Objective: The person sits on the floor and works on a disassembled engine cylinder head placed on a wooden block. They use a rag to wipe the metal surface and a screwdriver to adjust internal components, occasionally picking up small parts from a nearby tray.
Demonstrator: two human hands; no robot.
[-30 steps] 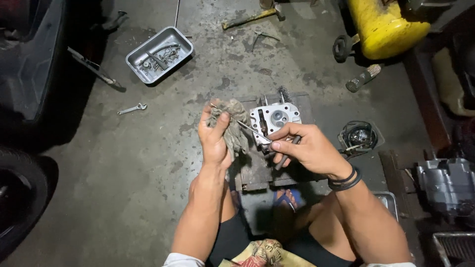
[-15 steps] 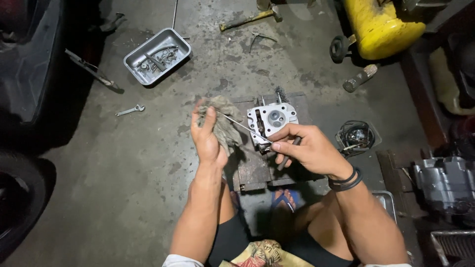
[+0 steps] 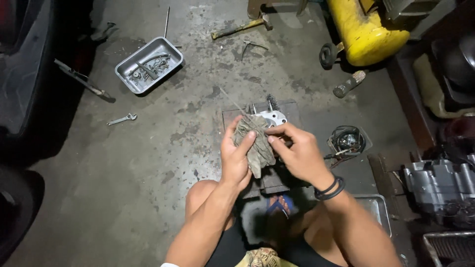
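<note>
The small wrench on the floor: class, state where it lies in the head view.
The small wrench lies on the concrete floor at left, just below the metal parts tray and well left of the left hand holding the rag.

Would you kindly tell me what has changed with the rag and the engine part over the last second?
The left hand has brought the grey rag across in front of the metal engine part, which is now mostly covered; earlier the part faced the camera openly. The right hand keeps its grip on the part. The metal tray, wrench and hammer lie where they were.
</note>
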